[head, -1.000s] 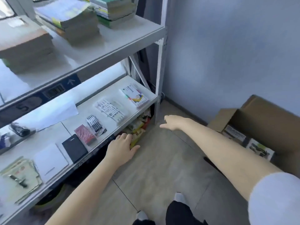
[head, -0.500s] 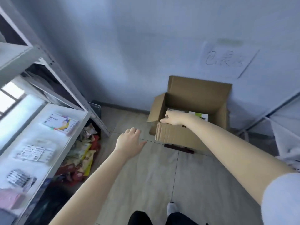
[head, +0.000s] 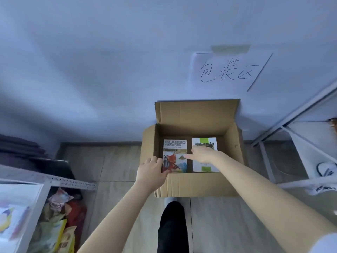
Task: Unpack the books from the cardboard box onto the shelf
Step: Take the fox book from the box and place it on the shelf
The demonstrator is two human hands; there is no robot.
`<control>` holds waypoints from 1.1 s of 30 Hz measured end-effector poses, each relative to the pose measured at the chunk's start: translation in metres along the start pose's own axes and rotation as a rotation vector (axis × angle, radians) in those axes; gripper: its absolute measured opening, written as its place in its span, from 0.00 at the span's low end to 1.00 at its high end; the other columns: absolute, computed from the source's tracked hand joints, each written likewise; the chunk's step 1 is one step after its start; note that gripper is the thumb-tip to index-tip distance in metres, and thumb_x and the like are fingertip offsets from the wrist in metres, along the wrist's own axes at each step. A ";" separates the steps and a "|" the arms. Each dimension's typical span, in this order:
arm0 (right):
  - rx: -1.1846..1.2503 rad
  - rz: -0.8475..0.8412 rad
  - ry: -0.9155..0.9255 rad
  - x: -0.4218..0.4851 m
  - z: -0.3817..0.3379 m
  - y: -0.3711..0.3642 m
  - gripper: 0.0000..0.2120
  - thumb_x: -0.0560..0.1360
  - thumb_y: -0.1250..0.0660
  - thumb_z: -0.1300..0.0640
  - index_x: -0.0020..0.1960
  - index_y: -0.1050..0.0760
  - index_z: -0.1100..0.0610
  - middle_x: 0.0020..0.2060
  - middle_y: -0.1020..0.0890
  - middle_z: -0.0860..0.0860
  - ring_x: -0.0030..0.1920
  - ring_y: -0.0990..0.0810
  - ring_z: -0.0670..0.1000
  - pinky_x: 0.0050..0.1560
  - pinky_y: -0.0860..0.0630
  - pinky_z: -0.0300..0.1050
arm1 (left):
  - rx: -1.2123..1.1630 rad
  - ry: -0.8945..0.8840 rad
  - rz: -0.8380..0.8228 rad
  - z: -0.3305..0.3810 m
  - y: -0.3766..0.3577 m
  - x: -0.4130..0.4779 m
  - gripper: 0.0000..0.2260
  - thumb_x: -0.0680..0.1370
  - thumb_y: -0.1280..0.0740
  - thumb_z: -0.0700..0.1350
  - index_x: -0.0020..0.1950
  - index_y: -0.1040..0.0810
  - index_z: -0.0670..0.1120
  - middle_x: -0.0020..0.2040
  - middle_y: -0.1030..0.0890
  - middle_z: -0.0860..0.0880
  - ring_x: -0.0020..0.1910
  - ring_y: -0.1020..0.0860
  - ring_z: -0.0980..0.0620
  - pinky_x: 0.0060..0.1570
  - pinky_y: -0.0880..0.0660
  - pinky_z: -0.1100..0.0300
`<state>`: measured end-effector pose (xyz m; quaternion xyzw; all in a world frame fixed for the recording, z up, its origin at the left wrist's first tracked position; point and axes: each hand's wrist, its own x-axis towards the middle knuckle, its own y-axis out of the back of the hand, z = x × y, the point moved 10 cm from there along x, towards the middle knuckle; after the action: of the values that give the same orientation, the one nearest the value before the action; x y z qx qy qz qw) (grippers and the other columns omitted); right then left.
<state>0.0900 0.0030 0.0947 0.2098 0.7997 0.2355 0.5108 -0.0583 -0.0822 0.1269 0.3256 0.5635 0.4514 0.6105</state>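
Observation:
An open cardboard box (head: 197,185) stands on the floor against the wall. Inside lie two books side by side: a grey "Classic Readings" book (head: 175,152) with a fox picture on the left, and a white book (head: 205,143) with green patches on the right. My left hand (head: 152,173) reaches over the box's near left corner, fingers touching the fox book's lower left edge. My right hand (head: 201,153) is inside the box, fingers spread across the gap between the two books, resting on them. Neither hand has lifted a book.
The white metal shelf (head: 54,182) is at the lower left, with snack packets (head: 58,221) on the floor under it. Another metal rack (head: 284,128) with a white bag (head: 321,170) stands at the right. A paper sign (head: 228,70) hangs on the wall. My leg (head: 172,227) is below the box.
My view has swung from the shelf to the box and come closer. Both hands moved forward; the right went into the box onto the books, the left reached the fox book's edge.

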 end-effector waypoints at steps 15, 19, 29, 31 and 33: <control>0.241 -0.130 -0.258 0.314 0.156 -0.135 0.32 0.78 0.47 0.38 0.71 0.38 0.61 0.66 0.27 0.58 0.60 0.24 0.57 0.54 0.27 0.49 | -0.113 0.234 -0.402 -0.069 -0.279 0.267 0.27 0.75 0.37 0.58 0.68 0.36 0.45 0.64 0.28 0.45 0.64 0.29 0.45 0.58 0.28 0.51; 0.297 -0.039 -0.275 0.370 0.180 -0.155 0.29 0.77 0.45 0.38 0.66 0.34 0.61 0.60 0.24 0.58 0.56 0.23 0.59 0.50 0.27 0.49 | -0.219 0.416 -0.408 -0.085 -0.334 0.299 0.29 0.75 0.36 0.58 0.69 0.37 0.41 0.65 0.29 0.41 0.65 0.29 0.41 0.59 0.29 0.50; 0.543 0.040 -0.394 0.408 0.200 -0.176 0.24 0.79 0.44 0.45 0.67 0.36 0.61 0.58 0.23 0.59 0.56 0.23 0.60 0.46 0.31 0.46 | -0.561 0.781 -0.309 -0.107 -0.371 0.317 0.32 0.73 0.29 0.50 0.68 0.39 0.38 0.68 0.35 0.39 0.64 0.30 0.36 0.62 0.30 0.45; 0.602 -0.005 -0.436 0.410 0.203 -0.179 0.29 0.78 0.45 0.41 0.71 0.39 0.60 0.62 0.25 0.58 0.59 0.25 0.59 0.48 0.32 0.45 | -0.578 0.832 -0.304 -0.109 -0.369 0.317 0.28 0.74 0.30 0.49 0.67 0.37 0.37 0.67 0.35 0.39 0.65 0.31 0.36 0.62 0.30 0.47; 0.659 -0.043 -0.466 0.410 0.205 -0.181 0.33 0.77 0.45 0.39 0.74 0.43 0.58 0.66 0.27 0.55 0.60 0.26 0.57 0.50 0.33 0.45 | -0.585 0.873 -0.328 -0.111 -0.369 0.314 0.25 0.74 0.31 0.49 0.65 0.34 0.37 0.67 0.33 0.39 0.64 0.30 0.36 0.62 0.30 0.47</control>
<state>0.1005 0.1280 -0.3822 0.3934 0.6994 -0.0983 0.5886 -0.1124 0.0535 -0.3477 -0.1675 0.6587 0.5813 0.4474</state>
